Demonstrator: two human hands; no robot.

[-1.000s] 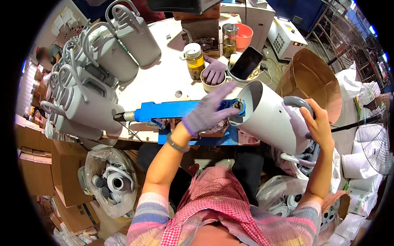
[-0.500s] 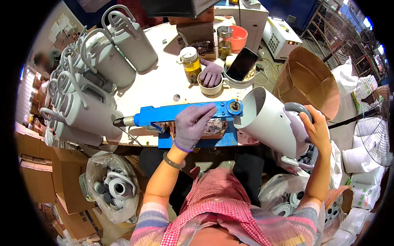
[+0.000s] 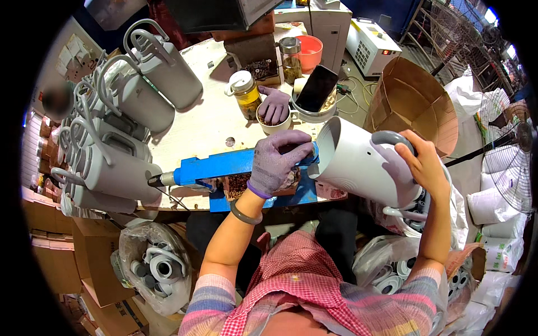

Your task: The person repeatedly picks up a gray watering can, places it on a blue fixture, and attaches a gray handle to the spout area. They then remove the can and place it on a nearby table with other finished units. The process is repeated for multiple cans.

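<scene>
My right hand [image 3: 427, 163] grips the dark grey curved handle [image 3: 388, 136] of a large light grey jug body [image 3: 357, 159]. The jug lies tilted, its wide open end facing left toward the tip of a blue bar-shaped fixture [image 3: 221, 163]. In a purple-grey glove, my left hand [image 3: 274, 165] is over the right end of that fixture. Its thumb and fingers curl in around the tip, covering the round fitting there; anything between them is hidden. Beneath the fixture, a box of small hardware pieces [image 3: 238, 185] partly shows.
Finished-looking grey jugs [image 3: 126, 162] crowd the table's left side. Behind the fixture stand a white cup with a glove [image 3: 273, 112], a yellow-banded jar [image 3: 245, 95], a phone [image 3: 317, 88] and an orange bowl [image 3: 309, 53]. A carton [image 3: 412, 106] and bagged parts [image 3: 154, 266] flank the table.
My left hand has moved right along the blue fixture to its tip, and its fingers have curled. The jug in my right hand stays close to the tip. The whole view has shifted slightly.
</scene>
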